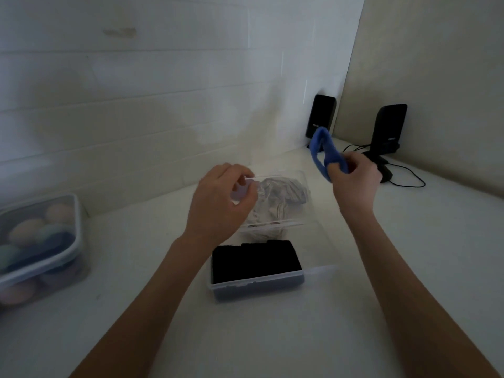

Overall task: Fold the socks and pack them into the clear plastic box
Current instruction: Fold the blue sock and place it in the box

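Observation:
My right hand [354, 178] is raised over the back right of the table and grips a blue sock [323, 150], which loops up above the fingers. My left hand [221, 199] hovers over the clear plastic box [256, 286], its fingers pinched on a small pale lilac piece [240, 190] that is too blurred to identify. Folded black socks [255, 260] fill the near end of the box. Behind them, under clear plastic, lies a grey and white bundle of socks [283, 196].
A lidded clear container [73, 241] with several pastel rolled items stands at the left edge. Two black speakers [320, 115] [390, 129] with trailing cables [409, 181] stand in the back right corner. A white brick wall runs close behind the table.

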